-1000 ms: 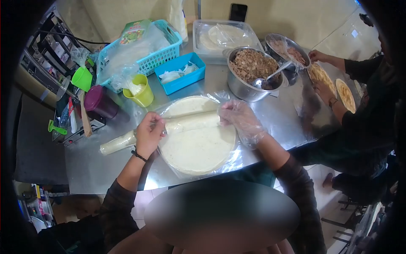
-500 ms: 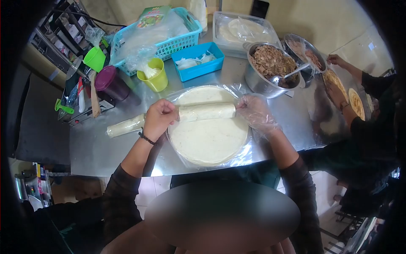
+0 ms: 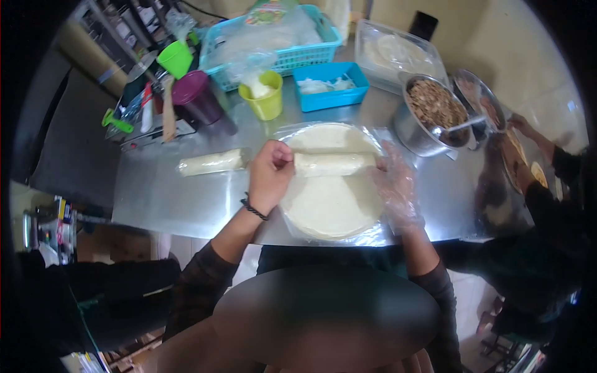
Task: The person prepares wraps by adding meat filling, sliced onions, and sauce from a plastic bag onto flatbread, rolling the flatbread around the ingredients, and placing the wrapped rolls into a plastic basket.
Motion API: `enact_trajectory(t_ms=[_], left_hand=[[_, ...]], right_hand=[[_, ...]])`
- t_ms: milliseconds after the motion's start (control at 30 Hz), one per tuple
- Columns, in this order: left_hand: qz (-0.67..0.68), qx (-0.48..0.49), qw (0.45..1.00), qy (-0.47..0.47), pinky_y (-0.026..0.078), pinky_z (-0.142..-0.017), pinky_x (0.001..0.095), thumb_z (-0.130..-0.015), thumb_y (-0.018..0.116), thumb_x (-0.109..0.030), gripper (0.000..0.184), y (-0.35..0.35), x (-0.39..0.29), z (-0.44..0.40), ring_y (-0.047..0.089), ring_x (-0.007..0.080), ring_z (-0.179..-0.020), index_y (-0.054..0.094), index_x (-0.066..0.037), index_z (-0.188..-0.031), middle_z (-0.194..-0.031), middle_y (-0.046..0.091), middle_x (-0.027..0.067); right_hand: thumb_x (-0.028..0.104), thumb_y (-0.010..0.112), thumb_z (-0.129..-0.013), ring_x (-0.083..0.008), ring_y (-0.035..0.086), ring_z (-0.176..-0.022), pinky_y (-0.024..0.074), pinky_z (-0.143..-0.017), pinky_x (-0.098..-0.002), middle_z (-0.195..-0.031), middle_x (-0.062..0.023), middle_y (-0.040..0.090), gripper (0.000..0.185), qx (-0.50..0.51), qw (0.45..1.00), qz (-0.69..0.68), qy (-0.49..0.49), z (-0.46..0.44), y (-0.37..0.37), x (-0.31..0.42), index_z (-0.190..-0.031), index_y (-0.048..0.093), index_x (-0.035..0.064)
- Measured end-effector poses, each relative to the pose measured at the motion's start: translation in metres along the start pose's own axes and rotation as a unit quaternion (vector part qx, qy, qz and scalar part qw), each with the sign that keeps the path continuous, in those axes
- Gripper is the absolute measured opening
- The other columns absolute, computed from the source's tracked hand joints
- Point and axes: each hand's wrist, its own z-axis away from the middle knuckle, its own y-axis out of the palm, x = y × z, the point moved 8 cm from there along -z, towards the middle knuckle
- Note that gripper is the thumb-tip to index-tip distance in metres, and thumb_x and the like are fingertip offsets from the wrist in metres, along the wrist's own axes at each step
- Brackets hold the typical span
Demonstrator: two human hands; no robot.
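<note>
The roll (image 3: 334, 165) lies along nine-to-three o'clock, the left hand (image 3: 271, 175) pinching its nine-o'clock end, the right hand (image 3: 396, 186) at its three-o'clock end, grip too blurred to tell.

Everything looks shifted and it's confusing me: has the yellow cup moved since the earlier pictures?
No. The view swung, carrying the yellow cup rightward in the picture, but it stands just left of the blue bin as before.
</note>
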Motion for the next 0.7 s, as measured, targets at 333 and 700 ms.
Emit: enact_trajectory(t_ms=[333,700], left_hand=[[0.039,-0.020,0.998,-0.044,0.049,-0.062,0.0264,-0.070,0.072,0.001,0.055,0.013,-0.005,0.020,0.057,0.0144,-0.066,0.040,-0.005,-0.115,-0.073,0.055,0.0051],[-0.017,0.049,0.996,0.071,0.047,-0.071,0.0253,-0.074,0.048,0.013,0.059,0.011,-0.030,0.026,0.058,0.0208,-0.091,0.033,-0.006,-0.128,-0.124,0.040,0.0128]], right_hand=[[-0.003,0.058,-0.080,-0.0122,0.059,-0.079,0.0495,-0.069,-0.0252,-0.095,-0.0090,0.062,0.060,0.003,0.998,-0.058,0.033,0.006,0.008,0.010,-0.135,0.036,-0.0059],[0.010,0.067,-0.078,-0.0276,0.057,-0.097,0.0480,-0.081,-0.0358,-0.106,-0.0184,0.055,0.053,-0.036,0.994,0.099,-0.035,0.021,0.007,0.046,-0.126,0.048,-0.0010]])
